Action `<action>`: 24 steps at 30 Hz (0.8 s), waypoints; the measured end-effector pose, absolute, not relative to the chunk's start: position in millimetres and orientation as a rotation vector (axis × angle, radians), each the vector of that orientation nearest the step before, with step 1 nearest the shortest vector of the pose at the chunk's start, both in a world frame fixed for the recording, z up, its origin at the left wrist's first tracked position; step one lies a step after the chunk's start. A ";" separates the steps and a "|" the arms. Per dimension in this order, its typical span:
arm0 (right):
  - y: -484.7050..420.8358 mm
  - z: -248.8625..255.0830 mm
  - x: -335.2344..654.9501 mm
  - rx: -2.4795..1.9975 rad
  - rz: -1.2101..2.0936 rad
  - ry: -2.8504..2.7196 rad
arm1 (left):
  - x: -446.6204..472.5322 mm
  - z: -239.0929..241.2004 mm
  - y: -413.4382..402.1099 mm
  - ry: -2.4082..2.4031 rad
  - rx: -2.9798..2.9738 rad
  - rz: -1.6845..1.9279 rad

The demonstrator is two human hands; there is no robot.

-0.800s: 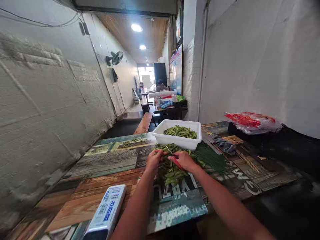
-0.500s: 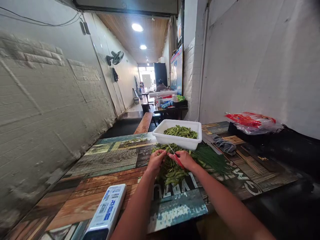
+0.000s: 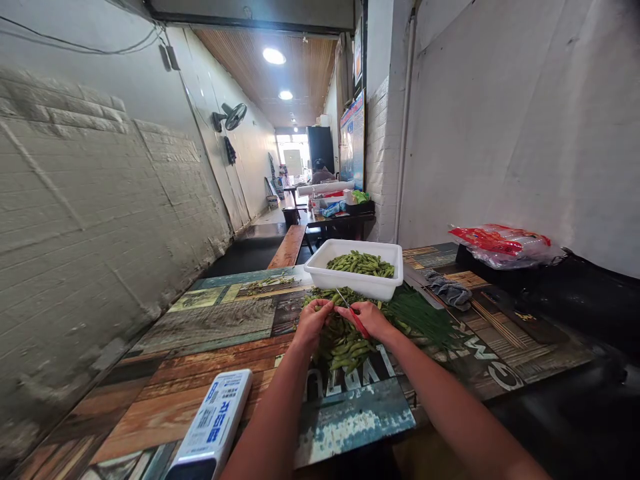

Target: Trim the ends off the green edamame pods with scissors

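A heap of green bean pods (image 3: 345, 347) lies on the patterned table (image 3: 210, 360) in front of me. My left hand (image 3: 313, 321) hovers over the heap with its fingers pinched on a pod. My right hand (image 3: 369, 319) is closed round the red handles of a pair of scissors (image 3: 350, 310), whose blades point up toward my left hand's fingertips. Just behind the heap stands a white tub (image 3: 357, 270) holding more green pods.
A blue-and-white box (image 3: 213, 423) lies near the front left edge. Green stalks (image 3: 420, 317), a grey cloth (image 3: 450, 290) and bamboo skewers (image 3: 493, 320) lie to the right, a red-printed plastic bag (image 3: 503, 243) behind them. A brick wall runs along the left; a bench and more tables stand beyond.
Both hands have risen slightly over the heap and come closer together. The scissor blades now meet the pod held in the left fingers.
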State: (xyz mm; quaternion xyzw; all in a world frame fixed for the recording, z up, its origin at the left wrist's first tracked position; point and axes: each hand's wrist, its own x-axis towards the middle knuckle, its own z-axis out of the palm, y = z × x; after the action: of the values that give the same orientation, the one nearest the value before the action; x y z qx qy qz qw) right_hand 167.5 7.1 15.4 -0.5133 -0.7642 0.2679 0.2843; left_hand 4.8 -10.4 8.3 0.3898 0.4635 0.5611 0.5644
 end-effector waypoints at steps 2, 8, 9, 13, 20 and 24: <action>7.2 15.1 167.4 -1.390 0.694 -2.038 | 4.8 8.8 -10.3 1.074 0.911 1.336; 6.8 15.6 166.5 -1.414 0.707 -2.029 | 6.5 14.0 -12.7 1.062 0.902 1.383; 6.7 15.7 166.3 -1.415 0.707 -2.024 | 6.7 15.1 -13.3 1.075 0.898 1.379; 6.2 16.2 166.1 -1.398 0.730 -2.016 | 7.3 18.1 -15.2 1.083 0.880 1.380; 2.7 21.5 167.1 -1.349 0.845 -2.005 | 6.7 16.6 -14.0 1.067 0.897 1.370; 0.9 24.6 167.5 -1.365 0.859 -2.008 | 5.7 15.4 -13.3 1.068 0.914 1.372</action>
State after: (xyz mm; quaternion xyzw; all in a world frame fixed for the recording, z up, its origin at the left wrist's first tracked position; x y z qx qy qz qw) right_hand 167.5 0.9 24.6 -0.5088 -0.7487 0.3202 0.2792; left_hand 5.7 -13.3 15.4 0.3868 0.4522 0.5810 0.5553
